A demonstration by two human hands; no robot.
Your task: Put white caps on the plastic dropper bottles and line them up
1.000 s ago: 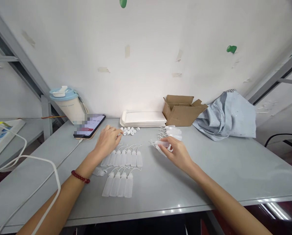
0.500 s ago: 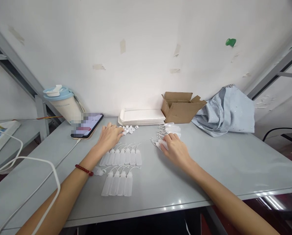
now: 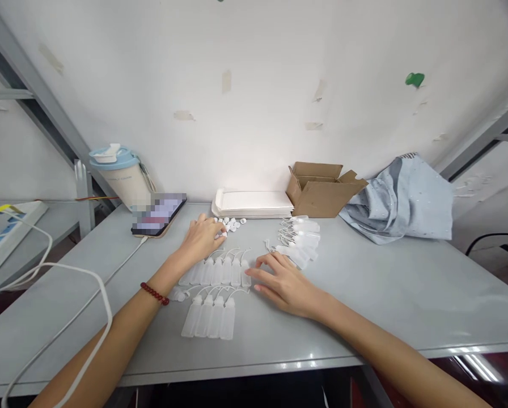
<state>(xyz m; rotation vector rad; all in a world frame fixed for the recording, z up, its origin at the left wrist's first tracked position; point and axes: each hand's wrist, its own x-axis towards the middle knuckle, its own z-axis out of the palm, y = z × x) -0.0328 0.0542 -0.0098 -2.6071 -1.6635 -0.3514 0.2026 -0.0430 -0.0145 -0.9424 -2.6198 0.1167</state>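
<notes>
My left hand (image 3: 203, 238) is at the near left of a small heap of white caps (image 3: 233, 225). Its thumb and index finger close round a white cap (image 3: 224, 233). My right hand (image 3: 286, 283) is open, fingers spread, the tips at the right end of a row of translucent plastic bottles (image 3: 226, 273) with thin looped strings. In front of that row lies a shorter row of the same bottles (image 3: 209, 318). Beyond my right hand is a loose pile of bottles with strings (image 3: 303, 241). Beside my left wrist rests a clear bottle piece (image 3: 178, 293), partly hidden.
Against the wall are a stack of white envelopes (image 3: 254, 203), an open cardboard box (image 3: 333, 198) and a crumpled pale blue cloth (image 3: 415, 204). At the left stand a cream tumbler (image 3: 128, 184) and a phone (image 3: 163, 218) on a charging cable (image 3: 124, 255).
My right hand has left the bottle pile and moved left and nearer, to the end of the row, its fingers spreading. The left hand stays by the caps. The view has shifted slightly.
</notes>
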